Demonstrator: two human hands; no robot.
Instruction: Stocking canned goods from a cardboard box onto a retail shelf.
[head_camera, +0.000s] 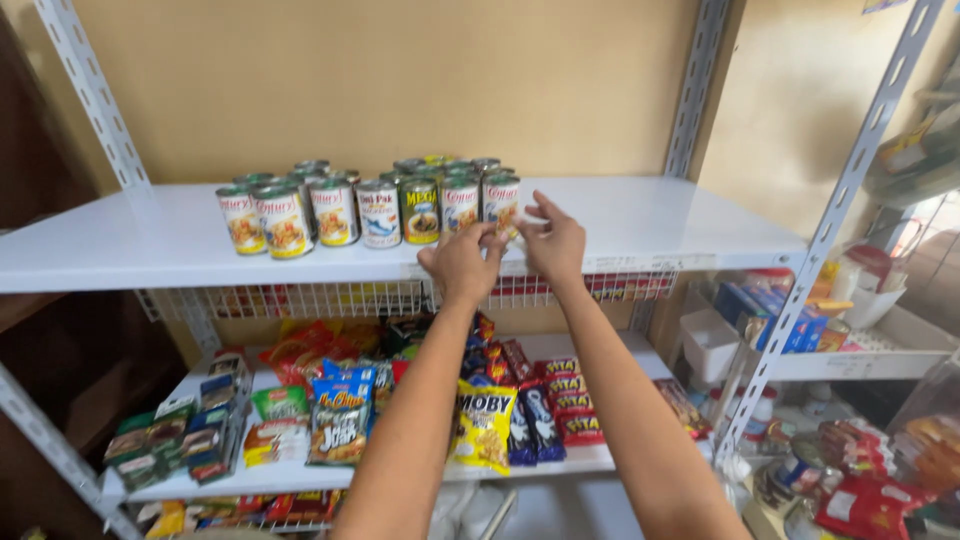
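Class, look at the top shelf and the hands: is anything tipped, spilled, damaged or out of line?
Nothing stands out. The cans all stand upright on the white shelf. Both hands, left hand and right hand, meet at the rightmost can.

Bright even light, soft shadows, edges warped.

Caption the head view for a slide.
Both hands reach the front edge of a white shelf beside grouped tin cans.

Labelled tin cans (370, 205) with green tops and white, blue or yellow wrappers cluster at eleven o'clock on the white upper shelf (660, 225). At seven o'clock, colourful snack packets (340, 420) lie below, with a yellow bag (483, 425) at six. Blue boxes (775, 315) stand at three o'clock.
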